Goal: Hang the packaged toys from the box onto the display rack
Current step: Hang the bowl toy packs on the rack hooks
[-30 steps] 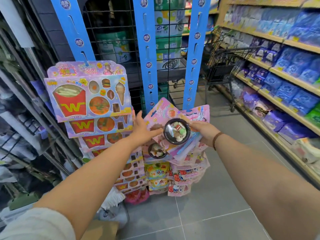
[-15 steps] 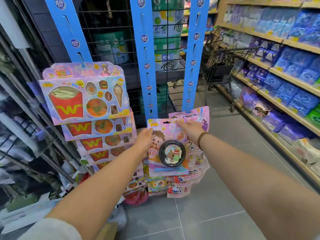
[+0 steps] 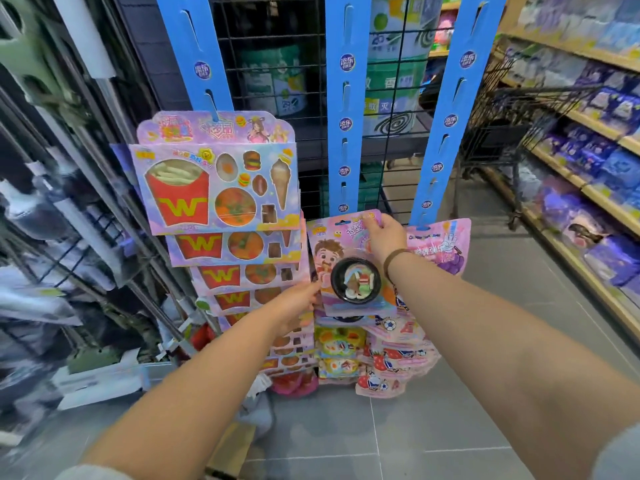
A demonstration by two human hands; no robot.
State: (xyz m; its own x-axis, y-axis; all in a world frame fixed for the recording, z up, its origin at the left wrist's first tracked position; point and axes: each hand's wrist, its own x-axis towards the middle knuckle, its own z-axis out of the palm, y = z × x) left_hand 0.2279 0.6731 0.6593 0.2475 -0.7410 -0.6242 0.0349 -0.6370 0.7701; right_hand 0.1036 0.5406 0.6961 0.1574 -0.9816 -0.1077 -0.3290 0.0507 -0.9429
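A pink packaged toy (image 3: 341, 252) with a black bowl blister hangs upright against the lower end of the middle blue hanging strip (image 3: 346, 109). My right hand (image 3: 382, 237) pinches its top edge near the strip. My left hand (image 3: 298, 304) holds its lower left edge. Fast-food toy cards (image 3: 214, 185) overlap down the left strip (image 3: 194, 57). A pink pouch (image 3: 441, 244) hangs from the right strip (image 3: 453, 109), with more pouches (image 3: 391, 362) stacked beneath. The box is mostly hidden under my left arm.
A wire grid panel (image 3: 277, 29) stands behind the strips. A black shopping cart (image 3: 512, 126) is parked at the right, next to wooden shelves (image 3: 585, 188) of purple packs. Dark metal racking (image 3: 69, 202) fills the left. Grey floor tiles (image 3: 415, 427) lie below.
The toy pack was turned from tilted to upright and lifted up to the middle strip. My right hand slid to its top edge; my left hand dropped to its lower left side.
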